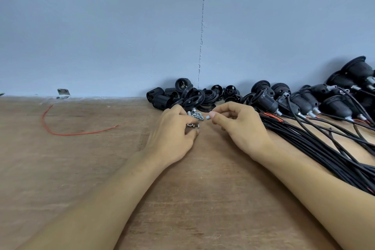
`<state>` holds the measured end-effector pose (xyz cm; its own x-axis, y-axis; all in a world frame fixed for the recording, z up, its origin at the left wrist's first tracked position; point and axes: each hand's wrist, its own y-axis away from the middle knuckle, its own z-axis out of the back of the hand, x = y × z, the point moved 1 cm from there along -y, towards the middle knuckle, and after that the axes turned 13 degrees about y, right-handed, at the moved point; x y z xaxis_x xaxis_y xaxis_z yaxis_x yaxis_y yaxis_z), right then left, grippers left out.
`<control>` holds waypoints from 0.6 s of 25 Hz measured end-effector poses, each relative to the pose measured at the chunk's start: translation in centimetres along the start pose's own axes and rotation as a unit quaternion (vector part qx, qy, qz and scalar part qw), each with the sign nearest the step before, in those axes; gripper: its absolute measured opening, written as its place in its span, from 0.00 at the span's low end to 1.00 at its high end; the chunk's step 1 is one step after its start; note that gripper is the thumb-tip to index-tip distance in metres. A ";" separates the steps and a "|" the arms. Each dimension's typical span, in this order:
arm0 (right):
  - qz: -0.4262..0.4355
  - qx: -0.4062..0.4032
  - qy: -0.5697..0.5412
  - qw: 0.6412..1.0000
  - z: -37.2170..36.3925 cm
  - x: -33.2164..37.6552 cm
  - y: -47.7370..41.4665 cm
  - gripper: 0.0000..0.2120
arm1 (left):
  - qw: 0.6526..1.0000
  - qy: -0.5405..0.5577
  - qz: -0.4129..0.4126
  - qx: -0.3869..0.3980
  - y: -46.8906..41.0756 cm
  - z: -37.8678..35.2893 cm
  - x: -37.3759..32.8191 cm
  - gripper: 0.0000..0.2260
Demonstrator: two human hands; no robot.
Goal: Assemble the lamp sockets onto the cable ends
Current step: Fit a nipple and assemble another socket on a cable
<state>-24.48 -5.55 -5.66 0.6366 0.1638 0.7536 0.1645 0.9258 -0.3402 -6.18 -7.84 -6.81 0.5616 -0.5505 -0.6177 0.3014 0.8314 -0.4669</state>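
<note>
A small heap of silver nuts [196,115] lies on the wooden table near the wall. My left hand [172,136] rests beside it, its curled fingers pinching a nut [195,126]. My right hand [237,128] pinches a short silver threaded tube [208,117] between thumb and forefinger, just right of the heap. Loose black socket parts and rings [182,95] are piled against the wall behind my hands. Assembled black sockets on cables [304,101] lie to the right.
A thick bundle of black cables [324,148] runs along the right side under my right forearm. A loose red wire [67,128] curves on the table at left. A metal bracket [64,94] sits at the wall's foot.
</note>
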 end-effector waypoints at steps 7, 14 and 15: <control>0.002 0.022 0.015 1.000 -0.1 -0.2 0.0 0.01 | 1.000 0.011 0.009 0.005 -0.1 0.4 -0.4 0.02; -0.031 0.026 -0.065 0.997 0.2 -0.3 -0.1 0.02 | 0.964 0.232 0.096 -0.092 -0.3 0.2 -1.5 0.06; -0.028 0.028 -0.095 0.995 0.3 -0.1 -0.1 0.03 | 0.934 0.309 0.133 -0.119 -0.4 0.1 -1.7 0.06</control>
<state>-24.78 -5.54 -5.55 0.4734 0.1677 0.8647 0.1495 0.9522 -0.2665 -7.14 -7.20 -5.49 0.0180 -0.3260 -0.9452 -0.0073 0.9453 -0.3262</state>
